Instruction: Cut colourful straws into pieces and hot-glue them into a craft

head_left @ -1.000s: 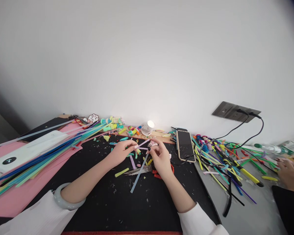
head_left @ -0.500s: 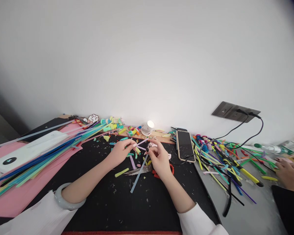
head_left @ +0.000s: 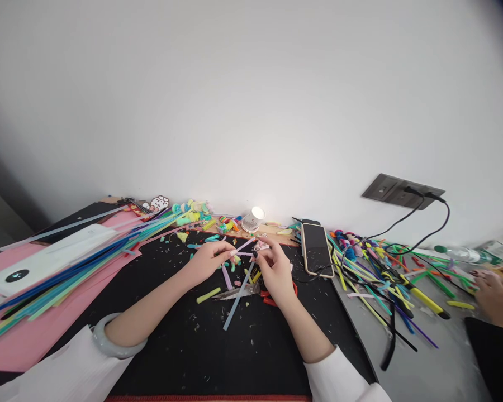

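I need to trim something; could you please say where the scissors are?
In the head view, the scissors lie centrally on the black mat, red handles partly behind the right hand.

craft workspace (head_left: 193, 357) against a plain wall (head_left: 251, 111), colourful pipe cleaners (head_left: 96, 262), scissors (head_left: 249, 289), scattered trimmings (head_left: 208, 295)

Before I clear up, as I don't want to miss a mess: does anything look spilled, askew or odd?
Yes: the black mat is untidy, with pipe-cleaner offcuts strewn around red-handled scissors near the right hand. At far right, a green-capped bottle lies on its side, though bottles usually stand; no spill shows.
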`<state>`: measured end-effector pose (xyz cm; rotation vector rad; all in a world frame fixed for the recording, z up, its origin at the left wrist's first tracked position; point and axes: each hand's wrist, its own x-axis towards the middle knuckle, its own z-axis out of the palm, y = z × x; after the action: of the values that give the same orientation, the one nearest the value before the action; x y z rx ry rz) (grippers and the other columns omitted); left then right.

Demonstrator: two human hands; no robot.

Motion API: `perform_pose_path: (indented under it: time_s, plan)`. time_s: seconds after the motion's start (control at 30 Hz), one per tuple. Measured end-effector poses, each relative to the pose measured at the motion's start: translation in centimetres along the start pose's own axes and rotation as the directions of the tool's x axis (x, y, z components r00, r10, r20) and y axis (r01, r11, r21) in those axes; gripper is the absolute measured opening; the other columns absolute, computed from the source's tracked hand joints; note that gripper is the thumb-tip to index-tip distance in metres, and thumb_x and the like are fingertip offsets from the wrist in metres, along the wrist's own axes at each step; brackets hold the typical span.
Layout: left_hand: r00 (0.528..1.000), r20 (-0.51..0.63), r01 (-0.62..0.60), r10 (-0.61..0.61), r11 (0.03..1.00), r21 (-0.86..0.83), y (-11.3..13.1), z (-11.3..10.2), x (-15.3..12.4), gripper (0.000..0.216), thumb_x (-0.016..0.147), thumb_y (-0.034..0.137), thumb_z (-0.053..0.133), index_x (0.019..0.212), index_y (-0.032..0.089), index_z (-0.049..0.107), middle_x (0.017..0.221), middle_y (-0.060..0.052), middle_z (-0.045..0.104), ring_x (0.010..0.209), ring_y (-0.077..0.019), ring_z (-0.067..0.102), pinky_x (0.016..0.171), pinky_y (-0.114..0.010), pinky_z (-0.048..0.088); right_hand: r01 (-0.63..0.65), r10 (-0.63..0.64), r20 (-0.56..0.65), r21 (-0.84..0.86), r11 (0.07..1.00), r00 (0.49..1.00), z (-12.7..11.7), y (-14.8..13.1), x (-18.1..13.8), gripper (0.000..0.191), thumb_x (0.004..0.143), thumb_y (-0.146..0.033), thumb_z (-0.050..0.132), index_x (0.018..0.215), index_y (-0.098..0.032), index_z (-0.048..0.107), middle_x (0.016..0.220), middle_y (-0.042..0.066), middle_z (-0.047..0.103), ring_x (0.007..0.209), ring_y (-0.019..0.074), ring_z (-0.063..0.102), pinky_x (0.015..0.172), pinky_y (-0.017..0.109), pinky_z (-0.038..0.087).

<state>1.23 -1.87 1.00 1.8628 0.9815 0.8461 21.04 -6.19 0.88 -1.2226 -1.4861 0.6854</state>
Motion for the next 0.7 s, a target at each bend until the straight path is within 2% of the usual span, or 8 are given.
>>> perform_pose_path:
  time_s: [0.3,0.37,0.43,0.5,0.57,0.7]
  plan:
    - [1.0,-0.006,0.002,-0.002,1.0,-0.027,0.3,-0.1,0.0,0.03,0.089,0.039,0.051,0.076,0.018,0.069,0.077,-0.002,0.068,0.063,-0.0153,0.052,0.06,-0.027,0.039,0.027,-0.027,0.007,-0.013,1.0,1.0,0.0,0.5,-0.1,0.034,0.087,-0.025,0.052,0.12,-0.018,0.053,0.073,0.0,0.069,0.069,0.0167,0.065,0.071,0.03,0.051]
    - [0.999,-0.032,-0.014,0.014,1.0,0.005,0.3,-0.2,0.0,0.031,0.089,0.039,0.051,0.075,0.018,0.07,0.077,-0.002,0.068,0.062,-0.0147,0.05,0.059,-0.026,0.037,0.042,-0.042,-0.002,-0.076,0.996,0.999,-0.1,0.4,0.0,0.036,0.087,-0.026,0.05,0.122,-0.018,0.052,0.079,0.002,0.07,0.069,0.0168,0.064,0.069,0.03,0.051]
    - [0.996,-0.086,-0.004,0.008,0.999,0.044,0.4,-0.3,-0.1,0.032,0.088,0.04,0.05,0.075,0.018,0.069,0.074,-0.002,0.067,0.057,-0.0135,0.046,0.056,-0.026,0.035,0.061,-0.073,-0.046,-0.223,0.973,0.996,-0.5,0.2,0.2,0.038,0.087,-0.026,0.049,0.124,-0.017,0.051,0.093,0.006,0.07,0.072,0.0181,0.063,0.07,0.032,0.051]
    - [0.988,-0.153,0.035,-0.025,0.998,0.061,0.5,-0.4,-0.2,0.032,0.088,0.041,0.05,0.076,0.018,0.069,0.071,-0.001,0.066,0.051,-0.0119,0.04,0.052,-0.025,0.032,0.07,-0.124,-0.097,-0.431,0.899,0.988,-1.1,0.0,0.5,0.041,0.086,-0.024,0.048,0.126,-0.016,0.051,0.108,0.011,0.067,0.091,0.023,0.062,0.082,0.037,0.049]
    - [0.973,-0.222,0.074,-0.059,0.995,0.061,0.6,-0.5,-0.2,0.031,0.086,0.042,0.05,0.08,0.018,0.069,0.071,-0.001,0.066,0.048,-0.0114,0.038,0.049,-0.025,0.03,0.028,-0.111,-0.096,-0.616,0.787,0.989,-1.6,-0.2,0.7,0.045,0.082,-0.022,0.049,0.126,-0.015,0.052,0.12,0.015,0.062,0.109,0.0286,0.056,0.092,0.042,0.045]
    - [0.947,-0.308,0.123,-0.096,0.99,0.069,0.3,-0.6,0.0,0.031,0.084,0.042,0.051,0.085,0.018,0.069,0.078,-0.003,0.07,0.053,-0.0145,0.049,0.05,-0.026,0.036,-0.14,0.151,-0.066,-0.821,0.553,0.986,-1.9,-0.4,0.7,0.049,0.077,-0.027,0.057,0.125,-0.018,0.055,0.123,0.016,0.057,0.115,0.0349,0.052,0.088,0.046,0.044]
